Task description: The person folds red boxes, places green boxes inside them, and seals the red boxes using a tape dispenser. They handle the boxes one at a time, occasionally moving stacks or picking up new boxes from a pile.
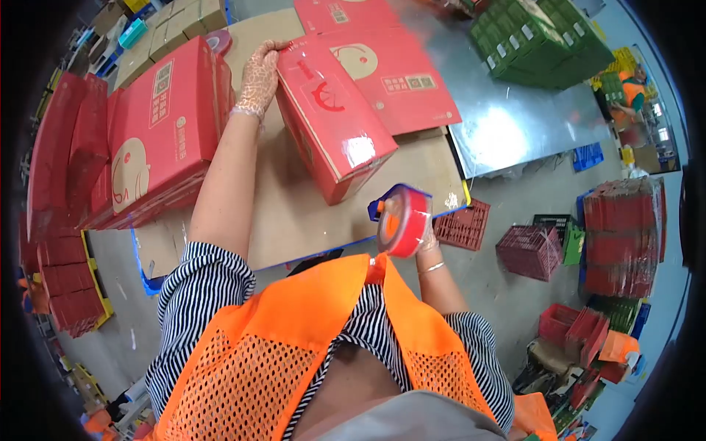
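Note:
A closed red cardboard box [331, 110] lies on the brown cardboard-covered table [272, 213], its long top seam facing up. My left hand [259, 79], in a patterned glove, grips the box's far left end, fingers bent over the edge. My right hand [429, 237] is wrapped round a tape dispenser [404, 219] with a blue body and a thick roll of red tape. The dispenser is in the air off the box's near right corner, apart from it. Much of the right hand is hidden behind the roll.
Flat red cartons [412, 77] lie beyond the box. More red boxes [165, 125] stand at the left. A shiny metal table [507, 140] and green crates [533, 40] are at the right. Crates [528, 251] and stacked red cartons [624, 239] stand on the floor.

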Available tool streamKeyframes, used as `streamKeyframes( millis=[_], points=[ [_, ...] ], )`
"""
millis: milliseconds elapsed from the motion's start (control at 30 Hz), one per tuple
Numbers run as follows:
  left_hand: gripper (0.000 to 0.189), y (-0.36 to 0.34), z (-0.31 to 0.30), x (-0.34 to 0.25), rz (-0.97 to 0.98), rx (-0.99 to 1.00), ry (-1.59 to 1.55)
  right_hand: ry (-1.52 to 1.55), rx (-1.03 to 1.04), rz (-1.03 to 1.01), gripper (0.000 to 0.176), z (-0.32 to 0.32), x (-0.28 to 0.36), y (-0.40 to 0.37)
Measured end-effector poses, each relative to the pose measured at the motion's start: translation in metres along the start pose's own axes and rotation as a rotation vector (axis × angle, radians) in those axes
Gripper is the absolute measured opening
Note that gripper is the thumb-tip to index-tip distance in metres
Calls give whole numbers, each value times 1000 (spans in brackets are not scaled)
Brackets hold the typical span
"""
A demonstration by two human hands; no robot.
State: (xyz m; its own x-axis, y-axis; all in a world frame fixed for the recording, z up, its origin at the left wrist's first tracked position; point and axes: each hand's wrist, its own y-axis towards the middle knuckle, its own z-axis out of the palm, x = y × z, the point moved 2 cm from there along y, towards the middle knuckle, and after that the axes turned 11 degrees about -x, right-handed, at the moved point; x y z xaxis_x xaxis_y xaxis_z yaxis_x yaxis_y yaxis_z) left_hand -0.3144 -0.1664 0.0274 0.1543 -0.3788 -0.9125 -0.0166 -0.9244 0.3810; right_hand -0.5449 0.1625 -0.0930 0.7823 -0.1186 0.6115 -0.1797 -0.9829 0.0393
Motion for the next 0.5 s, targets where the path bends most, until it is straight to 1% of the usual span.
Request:
streamKeyframes(
  millis=[33, 67, 100, 133, 200, 233, 267, 333, 367, 400, 467, 500],
  points=[
    [28, -2, -2, -3, 8, 17, -56, 837, 23, 340, 21, 33, -31, -11],
    [28, -4, -4, 1, 14, 33, -43, 1678, 41, 666, 17, 47, -31, -16],
    [28, -6, -9, 3, 59, 12, 25, 1095, -134, 412, 19, 50, -31, -25],
    [28, -7, -15, 2, 110, -22, 93, 688, -270, 174, 21, 85, -69, -18],
    [28, -18, -25, 1, 134, -33, 120, 1554, -220, 724, 25, 91, -50, -10],
    [29, -27, -31, 11, 140, -93, 150, 1638, -294, 754, 19, 108, -49, -7],
    [29, -38, -39, 19, 146, -153, 178, 1663, -322, 773, 18, 117, -47, -6],
    [30, -71, -53, 29, -455, 175, 151, 1676, -342, 778, 16, 129, -44, 0],
    [32, -65, -48, 30, -157, 81, 104, 1677, -349, 776, 14, 133, -43, 2],
    [32, -48, -43, 33, -143, 86, 101, 1672, -362, 773, 13, 136, -44, 1],
    [43, -22, -20, -44, 156, -165, 314, 1641, -368, 769, 11, 140, -44, 1],
    [59, -8, -6, -54, 99, -141, 425, 1626, -372, 764, 10, 142, -43, 0]
  ],
)
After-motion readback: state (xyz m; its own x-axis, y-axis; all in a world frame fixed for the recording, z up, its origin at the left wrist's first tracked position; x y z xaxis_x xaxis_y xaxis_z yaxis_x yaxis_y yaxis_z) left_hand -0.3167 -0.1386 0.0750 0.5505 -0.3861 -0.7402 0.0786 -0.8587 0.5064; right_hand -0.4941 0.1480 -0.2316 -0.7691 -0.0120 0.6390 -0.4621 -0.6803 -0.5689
